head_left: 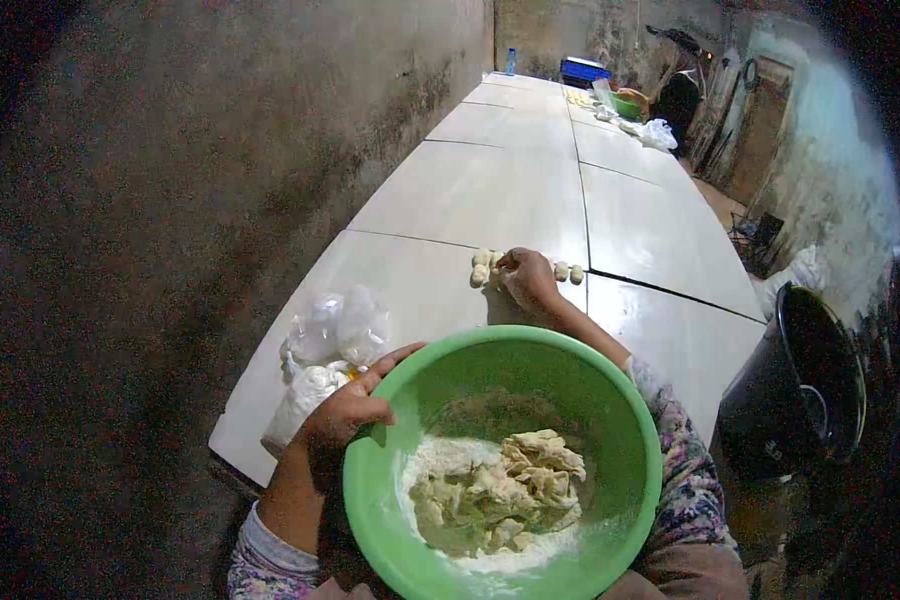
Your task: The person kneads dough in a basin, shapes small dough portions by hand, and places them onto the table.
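A large green bowl (375,500) is tilted towards me, close to my body. Torn lumps of dough (500,485) lie in it, with loose white flour (445,455) around them. My left hand (355,405) grips the bowl's left rim, thumb on the near side and fingers stretched behind. Beyond the bowl, my right hand (528,278) reaches down to the table, fingertips pinched at a dough ball (498,260) that they partly hide. Small dough balls (480,268) sit left of these fingers, and a few dough pieces (568,272) lie to their right.
Clear plastic bags (340,325), one with white powder (310,395), stand on the white table (470,190) at left. A black bucket (780,400) is at the right. Far off are a blue crate (583,72), another green bowl (627,105) and a bottle (511,62). A wall (220,150) runs along the left.
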